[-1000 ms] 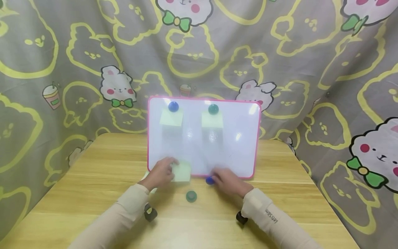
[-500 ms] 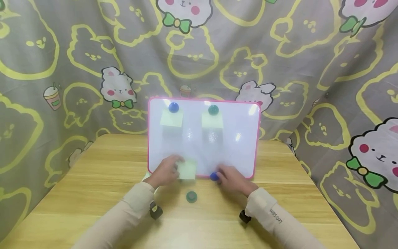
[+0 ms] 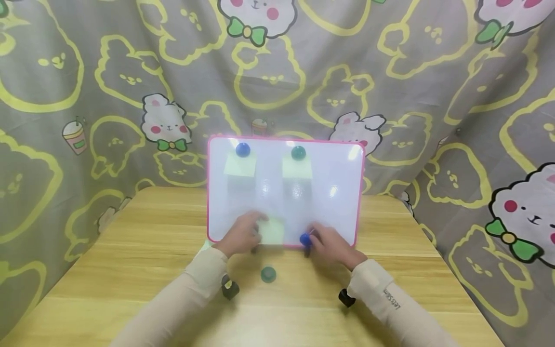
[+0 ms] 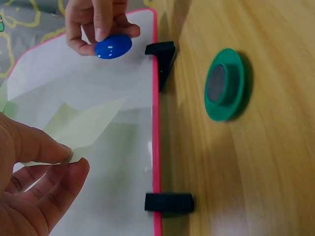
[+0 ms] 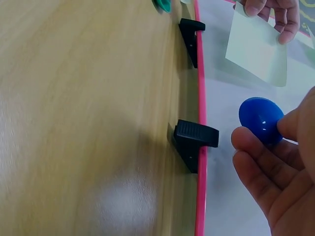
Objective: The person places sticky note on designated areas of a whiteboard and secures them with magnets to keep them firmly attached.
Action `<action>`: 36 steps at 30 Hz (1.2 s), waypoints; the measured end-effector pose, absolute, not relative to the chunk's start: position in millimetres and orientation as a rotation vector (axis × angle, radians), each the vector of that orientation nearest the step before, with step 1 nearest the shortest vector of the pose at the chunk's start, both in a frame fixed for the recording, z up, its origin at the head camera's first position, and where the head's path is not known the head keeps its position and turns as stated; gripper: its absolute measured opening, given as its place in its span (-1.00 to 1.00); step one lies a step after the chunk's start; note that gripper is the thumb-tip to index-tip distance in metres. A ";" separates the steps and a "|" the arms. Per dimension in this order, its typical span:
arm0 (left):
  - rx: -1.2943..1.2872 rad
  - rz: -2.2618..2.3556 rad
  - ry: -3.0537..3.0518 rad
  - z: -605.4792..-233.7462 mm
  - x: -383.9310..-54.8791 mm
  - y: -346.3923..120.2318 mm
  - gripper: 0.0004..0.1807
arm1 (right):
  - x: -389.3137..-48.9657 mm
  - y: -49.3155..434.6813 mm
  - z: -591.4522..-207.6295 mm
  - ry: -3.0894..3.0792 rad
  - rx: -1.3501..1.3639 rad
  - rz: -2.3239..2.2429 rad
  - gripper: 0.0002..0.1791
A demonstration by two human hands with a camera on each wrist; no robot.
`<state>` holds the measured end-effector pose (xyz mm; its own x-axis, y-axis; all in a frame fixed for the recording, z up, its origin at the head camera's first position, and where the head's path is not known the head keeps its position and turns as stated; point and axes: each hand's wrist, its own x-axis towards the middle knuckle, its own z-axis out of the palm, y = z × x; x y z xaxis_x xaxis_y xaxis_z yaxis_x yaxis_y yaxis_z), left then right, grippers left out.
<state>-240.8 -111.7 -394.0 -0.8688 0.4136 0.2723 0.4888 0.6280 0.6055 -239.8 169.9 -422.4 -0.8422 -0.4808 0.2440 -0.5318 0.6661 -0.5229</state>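
My left hand point(image 3: 241, 234) pinches a pale green sticky note point(image 3: 273, 230) by its left edge, thumb against fingertips. The note is held in front of the lower part of a whiteboard point(image 3: 334, 207) with a pink frame. Between thumb and fingers of my right hand point(image 3: 333, 245) is a round blue magnet point(image 5: 261, 119), close to the board's lower right. Higher on the board, a blue magnet point(image 3: 243, 150) and a green magnet point(image 3: 298, 153) each sit at the top of a sticky note. Another green magnet point(image 4: 224, 84) lies on the table with its dark disc facing up.
Black clips point(image 5: 196, 133) stand along the board's lower edge and prop it on the wooden table point(image 3: 165, 221). Part of another pale sheet point(image 3: 204, 249) shows behind the left wrist. A patterned curtain point(image 3: 191, 72) hangs behind and beside the table.
My left hand has moved right and slightly up along the board with the sticky note. The right hand, with the blue magnet, has shifted a little right and up.
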 end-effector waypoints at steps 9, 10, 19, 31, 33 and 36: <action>-0.753 -1.090 -2.752 -385.0 -242.4 -95.0 -0.39 | -243.2 181.0 -417.6 -2.725 0.868 0.957 -0.89; -0.756 -1.083 -2.753 -384.5 -243.1 -93.6 -0.39 | -244.0 182.6 -417.4 -2.721 0.860 0.970 -0.88; -0.835 -1.049 -2.722 -385.8 -253.6 -80.6 -0.42 | -248.7 198.4 -417.3 -2.674 0.795 1.005 -0.82; -0.844 -1.067 -2.722 -376.4 -257.7 -58.9 -0.40 | -248.1 211.1 -405.1 -2.637 0.748 1.020 -0.81; -0.846 -1.063 -2.730 -374.7 -259.3 -54.9 -0.40 | -248.7 212.9 -402.9 -2.637 0.734 1.011 -0.81; -0.864 -1.056 -2.724 -372.1 -261.3 -49.6 -0.41 | -249.1 215.6 -399.4 -2.652 0.688 1.000 -0.81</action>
